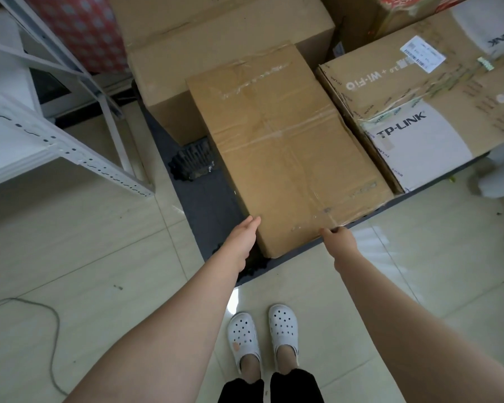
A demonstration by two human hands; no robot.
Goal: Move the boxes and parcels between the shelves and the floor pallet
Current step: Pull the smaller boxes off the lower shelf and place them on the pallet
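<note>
box (285, 146) (on pallet (204, 205)) between left hand (242, 239), right hand (339, 239); right grip unclear

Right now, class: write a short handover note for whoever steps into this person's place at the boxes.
Left hand: flat against the near left side of the plain brown box.
Right hand: fingers curled on its near right corner.
Things: the box is on the dark floor pallet, between the TP-LINK box and the white shelf, with a larger carton behind it.
Done: both near corners held.
Left: move this box; lifting or setting down cannot be told.
</note>
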